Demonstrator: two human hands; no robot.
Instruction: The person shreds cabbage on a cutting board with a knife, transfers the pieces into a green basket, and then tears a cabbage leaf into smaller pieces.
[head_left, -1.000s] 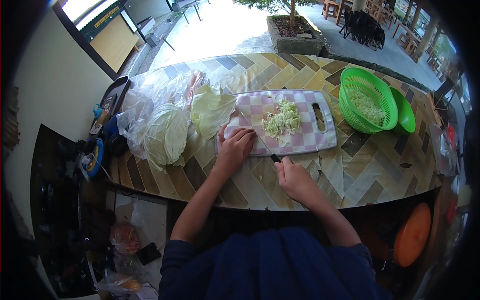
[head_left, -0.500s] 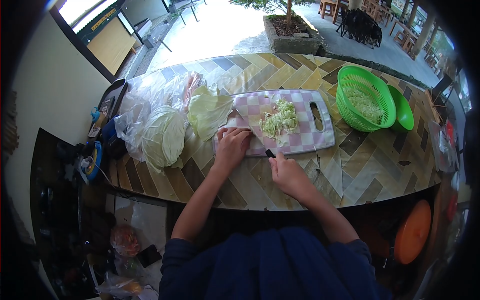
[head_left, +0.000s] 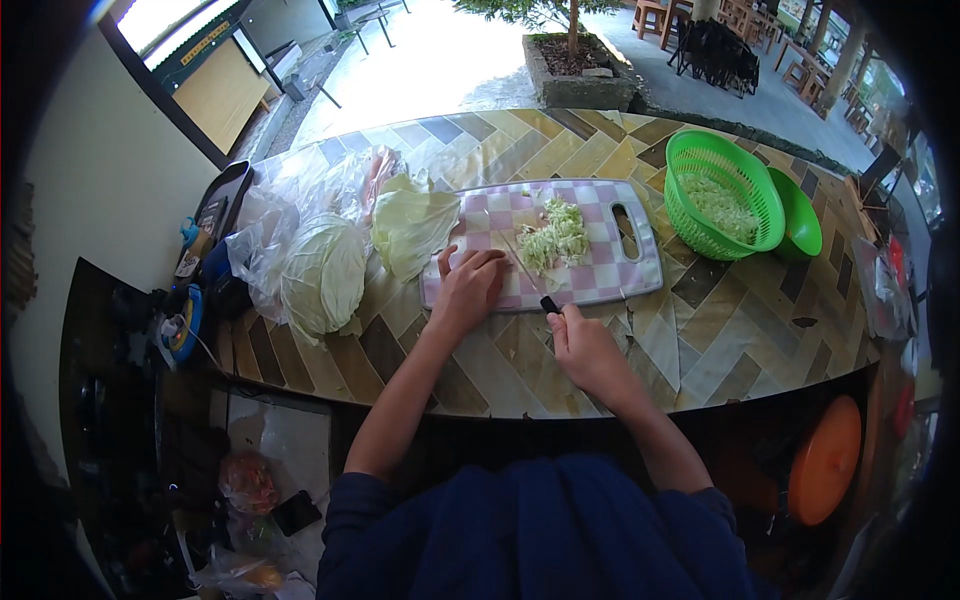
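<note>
My right hand [head_left: 588, 348] is closed round the black handle of a knife [head_left: 548, 303]. Its thin blade slants up and left across the checkered cutting board [head_left: 603, 283], close to my left fingertips. On the board's left part lies my left hand [head_left: 468, 292], fingers bent and pressed down; whatever is under them is hidden. Just right of the blade sits a pile of shredded cabbage [head_left: 556, 236]. A loose cabbage leaf [head_left: 412, 226] overlaps the board's left end. Beside it a larger cabbage piece [head_left: 324, 275] rests against a clear plastic bag [head_left: 262, 240].
A green basket [head_left: 690, 222] with shredded cabbage stands right of the board, against a green bowl [head_left: 800, 215]. A dark tray [head_left: 228, 195] is at the table's left end. Below the table on the right is an orange round lid-like thing [head_left: 826, 460].
The knife has swung: its handle sits slightly further right and the blade now shows as a thin line. My left hand stays on the board. The whole view has shifted slightly.
</note>
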